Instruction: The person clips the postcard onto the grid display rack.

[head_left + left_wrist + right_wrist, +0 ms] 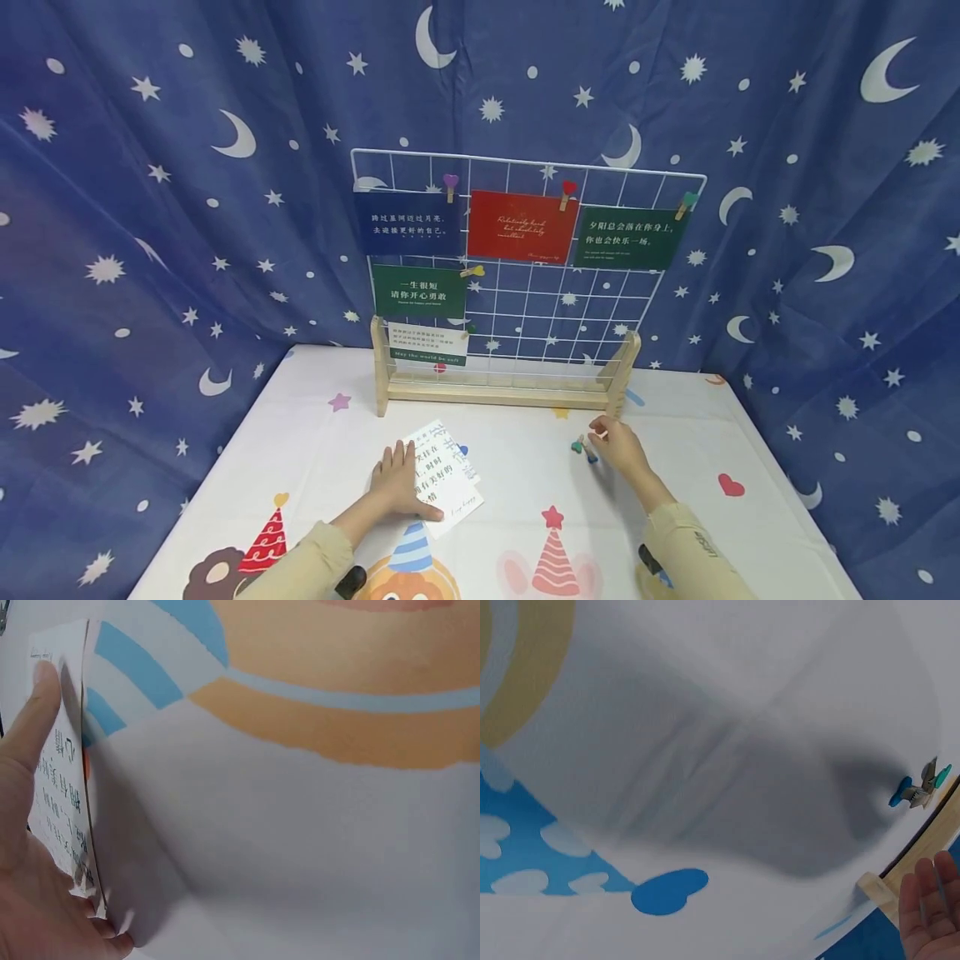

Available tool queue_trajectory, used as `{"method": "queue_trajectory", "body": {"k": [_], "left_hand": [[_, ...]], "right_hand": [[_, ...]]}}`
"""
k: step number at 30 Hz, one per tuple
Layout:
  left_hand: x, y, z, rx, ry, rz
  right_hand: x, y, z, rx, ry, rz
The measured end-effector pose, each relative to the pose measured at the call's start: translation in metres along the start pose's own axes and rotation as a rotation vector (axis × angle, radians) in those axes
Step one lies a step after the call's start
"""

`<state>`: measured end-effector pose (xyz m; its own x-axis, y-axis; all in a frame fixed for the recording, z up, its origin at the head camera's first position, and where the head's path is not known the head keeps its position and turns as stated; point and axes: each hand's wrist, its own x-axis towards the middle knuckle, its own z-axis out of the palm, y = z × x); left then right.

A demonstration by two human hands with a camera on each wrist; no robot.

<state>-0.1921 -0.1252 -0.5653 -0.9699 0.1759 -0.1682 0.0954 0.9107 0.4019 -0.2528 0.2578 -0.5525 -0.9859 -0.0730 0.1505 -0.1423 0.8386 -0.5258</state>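
Note:
My left hand (397,483) holds white printed cards (446,471) by their left side on the table. In the left wrist view the thumb (45,682) lies on the face of the top card (64,750), and the other fingertips meet its far end. Part of the cards is hidden under the hand. Beside small wooden clips (583,447) with green and blue heart-shaped heads is my right hand (618,446), its fingers loosely bent. The clips (922,785) lie apart from that hand in the right wrist view, with nothing seen in its fingers.
A white wire grid (555,300) on a wooden stand (495,395) rises at the back. Clipped to it are a blue card (408,223), a red card (521,227), green cards (420,292) and a white-green card (427,343). A starry blue curtain (225,192) hangs behind.

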Motion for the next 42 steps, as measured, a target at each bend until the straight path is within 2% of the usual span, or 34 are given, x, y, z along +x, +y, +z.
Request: {"method": "queue_trajectory", "body": {"k": [3, 7, 11, 17, 19, 22, 27, 31, 34, 42], "left_hand": [[-0.002, 0.001, -0.001, 0.039, -0.006, -0.013], [-0.002, 0.005, -0.003, 0.043, -0.021, -0.060], [0.005, 0.015, -0.005, 0.092, -0.058, -0.115], [0.016, 0.031, -0.007, 0.324, -0.151, -0.191], [0.018, 0.035, -0.007, 0.401, -0.178, -0.200], [0.020, 0.039, -0.007, 0.470, -0.196, -0.203], [0.021, 0.044, -0.009, 0.523, -0.196, -0.205], [0.019, 0.044, -0.009, 0.488, -0.153, -0.215], [0.018, 0.044, -0.009, 0.411, -0.127, -0.230], [0.018, 0.041, -0.010, 0.311, -0.143, -0.282]], "right_hand": [[0.000, -0.001, 0.003, -0.009, -0.008, 0.017], [-0.001, -0.003, 0.004, -0.027, -0.022, 0.030], [-0.002, -0.005, 0.005, -0.048, -0.027, 0.061], [-0.004, -0.006, 0.010, -0.034, -0.095, 0.094], [-0.004, -0.006, 0.012, -0.030, -0.101, 0.105], [-0.005, -0.006, 0.015, -0.023, -0.098, 0.125], [-0.006, -0.005, 0.019, -0.028, -0.084, 0.160], [-0.008, -0.003, 0.019, -0.048, -0.050, 0.175], [-0.010, -0.002, 0.019, -0.079, -0.027, 0.165], [-0.017, 0.002, 0.025, -0.117, -0.017, 0.167]]}}
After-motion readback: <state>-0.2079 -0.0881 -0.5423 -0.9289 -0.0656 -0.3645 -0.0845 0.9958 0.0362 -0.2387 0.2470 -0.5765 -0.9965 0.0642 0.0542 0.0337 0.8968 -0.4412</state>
